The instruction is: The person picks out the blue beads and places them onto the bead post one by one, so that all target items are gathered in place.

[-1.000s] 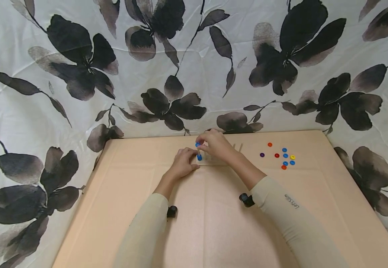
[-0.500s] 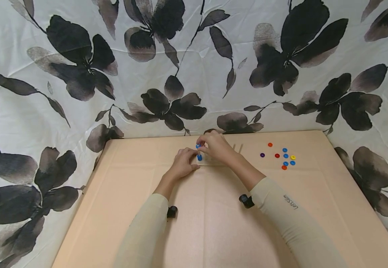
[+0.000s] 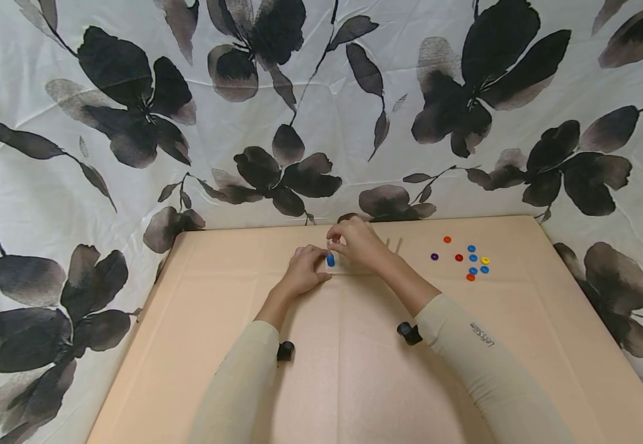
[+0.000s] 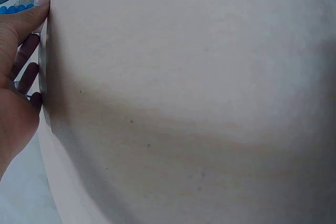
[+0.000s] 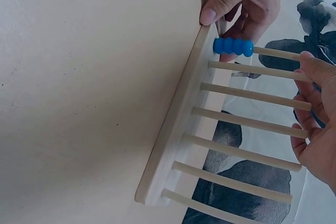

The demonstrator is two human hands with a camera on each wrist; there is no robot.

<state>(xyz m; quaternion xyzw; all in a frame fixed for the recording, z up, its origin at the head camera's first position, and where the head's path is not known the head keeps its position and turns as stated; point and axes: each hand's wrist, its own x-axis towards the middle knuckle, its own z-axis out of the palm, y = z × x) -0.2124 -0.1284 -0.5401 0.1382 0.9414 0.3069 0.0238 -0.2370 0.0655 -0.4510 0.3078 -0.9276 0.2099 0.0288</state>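
A wooden rack [image 5: 173, 114] with a row of upright pegs stands near the table's far edge. Several blue beads [image 5: 233, 46] are stacked at the foot of its end peg [image 5: 278, 53]. My left hand [image 3: 303, 271] grips the rack's left end, thumb on the front face and fingers behind, as the right wrist view shows. At the top of that same end peg, my right hand [image 3: 360, 242] pinches the tip between thumb and finger. Its other fingers curl close to the neighbouring peg tips. The left wrist view shows the left hand [image 4: 18, 66] against the rack's edge.
Loose rings lie right of the rack: several blue ones [image 3: 473, 258], a yellow one [image 3: 484, 261], a purple one [image 3: 434, 256], a red one [image 3: 458, 258] and orange ones [image 3: 470, 277]. A flowered cloth [image 3: 310, 92] hangs behind the table [image 3: 365, 370].
The blue bead between my right fingers at the peg's top has been let go and no longer shows there. Both hands stay nearly in place.
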